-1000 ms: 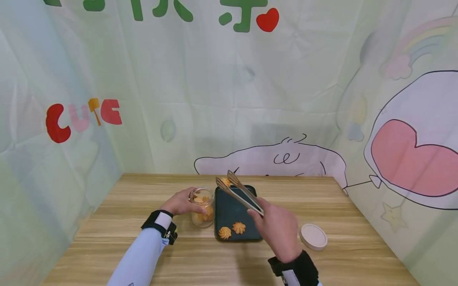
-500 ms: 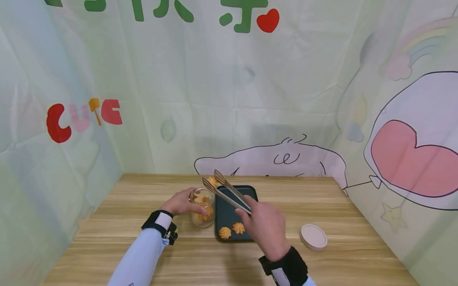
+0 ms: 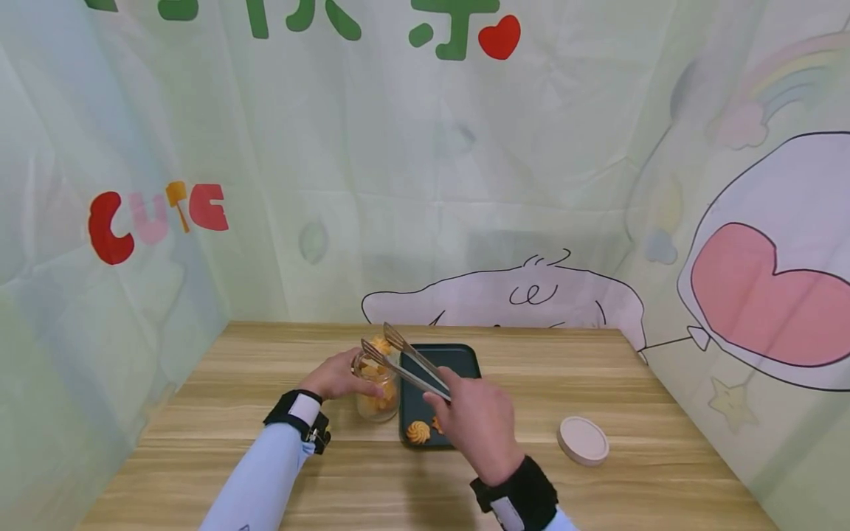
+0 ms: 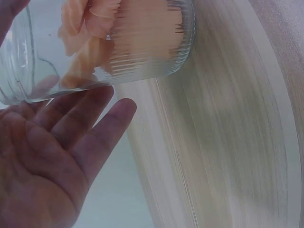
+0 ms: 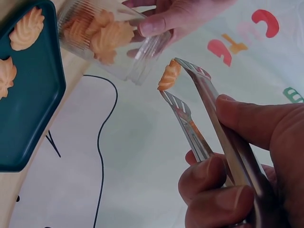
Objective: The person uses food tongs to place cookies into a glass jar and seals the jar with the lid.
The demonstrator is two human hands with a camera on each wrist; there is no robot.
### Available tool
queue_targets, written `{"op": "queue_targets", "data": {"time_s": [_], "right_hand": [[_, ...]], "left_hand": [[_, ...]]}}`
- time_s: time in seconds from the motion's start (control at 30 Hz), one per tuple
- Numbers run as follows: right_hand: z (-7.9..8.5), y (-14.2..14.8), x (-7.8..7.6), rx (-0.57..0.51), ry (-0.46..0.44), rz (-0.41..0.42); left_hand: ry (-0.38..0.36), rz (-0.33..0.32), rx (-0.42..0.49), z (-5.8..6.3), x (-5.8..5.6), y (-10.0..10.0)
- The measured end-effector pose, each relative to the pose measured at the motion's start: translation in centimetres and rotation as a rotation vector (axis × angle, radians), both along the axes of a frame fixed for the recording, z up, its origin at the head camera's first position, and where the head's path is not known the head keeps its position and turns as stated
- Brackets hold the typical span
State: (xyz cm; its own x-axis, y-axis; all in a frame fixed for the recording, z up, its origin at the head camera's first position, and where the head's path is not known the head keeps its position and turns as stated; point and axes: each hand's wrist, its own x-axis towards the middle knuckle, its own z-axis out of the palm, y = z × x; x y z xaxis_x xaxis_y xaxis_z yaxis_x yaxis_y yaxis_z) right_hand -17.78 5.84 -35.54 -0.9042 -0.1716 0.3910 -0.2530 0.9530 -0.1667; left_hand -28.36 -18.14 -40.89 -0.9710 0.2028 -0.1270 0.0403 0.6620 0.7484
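Note:
My left hand holds a clear glass jar around its upper part, thumb on the near side. Several swirl-shaped butter cookies lie inside the jar, which stands at the left edge of a dark tray. With my right hand I grip metal tongs between thumb and fingers. One cookie is pinched at the tongs' tips, just above the jar's open mouth. On the tray's near end lie a swirl cookie and another, partly hidden by my right hand in the head view.
A round, pale lid lies on the wooden table to the right of my right hand. Behind the table hangs a printed curtain with cartoon figures, and it also runs along both sides.
My right hand has moved left with the tongs and the pinched cookie, from over the tray's far edge to over the jar. My left hand and the jar have stayed put.

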Motion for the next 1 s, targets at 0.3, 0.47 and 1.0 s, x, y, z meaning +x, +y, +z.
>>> {"op": "queue_targets", "data": {"time_s": [0.3,0.47,1.0], "right_hand": [[0.0,0.0,0.2,-0.038,-0.022,0.020],[0.0,0.3,0.2,-0.060,-0.026,0.012],[-0.3,2.2,-0.1,-0.125,-0.117,-0.039]], "left_hand": [[0.014,-0.016,-0.004,0.4,0.3,0.1],[0.024,-0.014,-0.023,0.3,0.3,0.0],[0.016,-0.011,-0.018,0.2,0.1,0.0]]}}
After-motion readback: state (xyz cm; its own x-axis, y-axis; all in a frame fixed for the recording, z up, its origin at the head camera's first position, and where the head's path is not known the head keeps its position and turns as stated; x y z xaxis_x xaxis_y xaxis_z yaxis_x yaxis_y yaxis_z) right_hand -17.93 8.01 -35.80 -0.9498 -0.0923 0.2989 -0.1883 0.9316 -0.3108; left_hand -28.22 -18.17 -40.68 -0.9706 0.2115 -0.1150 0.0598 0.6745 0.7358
